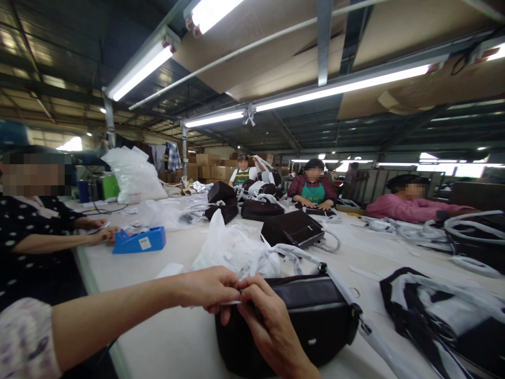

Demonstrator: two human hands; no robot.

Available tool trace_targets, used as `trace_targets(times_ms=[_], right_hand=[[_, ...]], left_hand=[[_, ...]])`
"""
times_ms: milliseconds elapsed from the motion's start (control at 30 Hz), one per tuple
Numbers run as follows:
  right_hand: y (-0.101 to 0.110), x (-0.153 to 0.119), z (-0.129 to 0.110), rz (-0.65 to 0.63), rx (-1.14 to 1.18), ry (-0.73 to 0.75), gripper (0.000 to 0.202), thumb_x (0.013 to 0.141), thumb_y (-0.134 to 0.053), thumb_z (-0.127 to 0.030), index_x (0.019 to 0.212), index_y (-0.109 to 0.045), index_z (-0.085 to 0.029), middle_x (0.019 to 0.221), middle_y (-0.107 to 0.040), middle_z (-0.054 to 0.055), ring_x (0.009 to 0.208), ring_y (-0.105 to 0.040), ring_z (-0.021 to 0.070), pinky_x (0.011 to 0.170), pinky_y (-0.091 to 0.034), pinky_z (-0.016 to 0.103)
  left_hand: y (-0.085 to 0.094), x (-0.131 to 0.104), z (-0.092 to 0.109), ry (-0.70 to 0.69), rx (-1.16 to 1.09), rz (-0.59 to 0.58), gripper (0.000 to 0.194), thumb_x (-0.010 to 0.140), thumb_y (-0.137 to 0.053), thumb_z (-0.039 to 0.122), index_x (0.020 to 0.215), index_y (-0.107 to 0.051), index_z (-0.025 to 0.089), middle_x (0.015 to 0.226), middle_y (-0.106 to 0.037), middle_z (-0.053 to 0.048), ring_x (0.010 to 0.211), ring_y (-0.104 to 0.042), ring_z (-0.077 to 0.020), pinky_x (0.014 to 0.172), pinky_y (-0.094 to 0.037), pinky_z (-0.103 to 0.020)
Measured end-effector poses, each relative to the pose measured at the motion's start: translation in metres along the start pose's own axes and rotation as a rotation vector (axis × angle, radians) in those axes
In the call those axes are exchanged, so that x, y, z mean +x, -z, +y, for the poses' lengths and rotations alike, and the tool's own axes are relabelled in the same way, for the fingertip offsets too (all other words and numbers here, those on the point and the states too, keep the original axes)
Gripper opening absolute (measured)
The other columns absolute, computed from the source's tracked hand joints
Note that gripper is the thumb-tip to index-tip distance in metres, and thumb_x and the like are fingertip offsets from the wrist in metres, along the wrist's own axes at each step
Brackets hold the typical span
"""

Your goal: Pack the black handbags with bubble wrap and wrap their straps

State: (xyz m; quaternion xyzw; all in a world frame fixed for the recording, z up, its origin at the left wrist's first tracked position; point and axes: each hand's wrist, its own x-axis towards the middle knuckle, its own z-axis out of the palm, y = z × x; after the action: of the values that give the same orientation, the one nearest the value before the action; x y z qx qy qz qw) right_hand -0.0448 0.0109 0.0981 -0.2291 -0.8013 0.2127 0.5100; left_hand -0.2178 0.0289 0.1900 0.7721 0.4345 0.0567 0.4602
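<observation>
A black handbag (327, 321) with a zip top lies on the table in front of me, its strap wrapped in white film. My left hand (209, 287) is closed in a pinch at the bag's left end, with a thin white slip (231, 302) showing at its fingertips. Against it, my right hand (270, 321) is also closed, thumb and forefinger meeting the left fingers over the bag. What the right fingertips pinch is hidden. Behind the hands sits a heap of white plastic film (224, 245).
On the left, a person in a dotted top works beside a blue tape dispenser (140, 240). More black bags (292, 229) lie across the table (165, 316), and another partly wrapped one (453, 316) is at right. Several co-workers sit along the far side.
</observation>
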Motion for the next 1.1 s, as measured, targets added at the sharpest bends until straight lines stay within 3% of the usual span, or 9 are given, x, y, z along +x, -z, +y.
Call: trace_targets(times_ms=[167,367,533,633,733,833,900,1000,1100], right_hand=[[-0.007,0.002,-0.005,0.07,0.035,-0.123,0.017,0.095,-0.046,-0.016,0.08,-0.046,-0.023,0.092,-0.059,-0.001,0.09,-0.056,0.015,0.088,-0.04,0.027],[-0.011,0.004,-0.006,0.165,0.039,-0.218,0.018,0.089,-0.052,-0.015,0.072,-0.048,-0.022,0.083,-0.059,0.0,0.078,-0.057,0.015,0.074,-0.042,0.026],[-0.003,0.007,-0.006,0.099,0.034,-0.205,0.016,0.087,-0.048,-0.012,0.075,-0.05,-0.022,0.084,-0.061,0.0,0.081,-0.058,0.0161,0.076,-0.044,0.027],[0.003,0.004,-0.001,0.026,-0.01,-0.174,0.015,0.088,-0.047,-0.012,0.096,-0.056,-0.022,0.102,-0.063,0.004,0.099,-0.059,0.0204,0.089,-0.046,0.034],[0.012,-0.001,0.002,-0.088,-0.15,-0.111,0.048,0.084,-0.056,-0.012,0.129,-0.048,-0.024,0.136,-0.053,0.009,0.135,-0.04,0.0305,0.115,-0.025,0.056],[0.022,-0.002,0.0,-0.226,-0.215,-0.085,0.046,0.084,-0.058,-0.01,0.126,-0.052,-0.029,0.135,-0.055,0.006,0.136,-0.04,0.0304,0.119,-0.008,0.063],[0.025,-0.001,-0.004,-0.263,-0.191,-0.108,0.033,0.087,-0.057,-0.009,0.115,-0.057,-0.028,0.119,-0.061,0.004,0.121,-0.053,0.0255,0.118,-0.022,0.056],[0.021,0.004,-0.006,-0.192,-0.245,-0.156,0.023,0.085,-0.055,-0.003,0.099,-0.057,-0.022,0.102,-0.06,0.005,0.1,-0.057,0.0246,0.1,-0.046,0.047],[0.015,0.011,0.001,-0.094,-0.429,-0.135,0.021,0.085,-0.054,-0.001,0.094,-0.057,-0.019,0.097,-0.058,0.007,0.096,-0.056,0.0246,0.103,-0.042,0.05]], left_hand=[[-0.006,-0.005,0.0,-0.06,0.153,0.135,0.028,0.089,-0.036,0.031,0.066,-0.047,0.02,0.049,-0.053,0.003,0.052,-0.048,-0.012,0.053,-0.036,-0.022],[-0.013,-0.009,-0.005,-0.122,0.093,0.198,0.009,0.079,-0.048,0.025,0.073,-0.051,0.02,0.061,-0.055,0.004,0.06,-0.054,-0.0131,0.06,-0.041,-0.023],[-0.021,-0.007,-0.014,-0.157,0.051,0.3,0.014,0.08,-0.05,0.03,0.071,-0.052,0.019,0.058,-0.054,0.004,0.058,-0.052,-0.0131,0.058,-0.039,-0.023],[-0.023,-0.006,-0.017,-0.138,0.046,0.339,0.014,0.077,-0.051,0.029,0.066,-0.051,0.02,0.055,-0.053,0.005,0.056,-0.05,-0.0128,0.056,-0.037,-0.023],[-0.023,-0.005,-0.017,-0.147,0.103,0.39,0.01,0.071,-0.051,0.023,0.061,-0.048,0.02,0.057,-0.05,0.005,0.057,-0.046,-0.012,0.056,-0.034,-0.023],[-0.025,-0.004,-0.017,-0.156,0.14,0.434,0.008,0.069,-0.051,0.022,0.062,-0.05,0.019,0.061,-0.05,0.005,0.062,-0.045,-0.0119,0.059,-0.033,-0.023],[-0.025,-0.004,-0.018,-0.145,0.149,0.435,0.007,0.069,-0.051,0.022,0.063,-0.053,0.019,0.062,-0.051,0.005,0.063,-0.046,-0.0122,0.059,-0.033,-0.023],[-0.023,-0.001,-0.02,-0.117,0.197,0.429,0.009,0.07,-0.05,0.023,0.063,-0.052,0.019,0.062,-0.053,0.004,0.063,-0.047,-0.0127,0.057,-0.032,-0.024],[-0.019,0.011,-0.026,-0.145,0.275,0.484,0.016,0.076,-0.047,0.031,0.065,-0.052,0.02,0.062,-0.053,0.003,0.062,-0.048,-0.0141,0.057,-0.032,-0.025]])
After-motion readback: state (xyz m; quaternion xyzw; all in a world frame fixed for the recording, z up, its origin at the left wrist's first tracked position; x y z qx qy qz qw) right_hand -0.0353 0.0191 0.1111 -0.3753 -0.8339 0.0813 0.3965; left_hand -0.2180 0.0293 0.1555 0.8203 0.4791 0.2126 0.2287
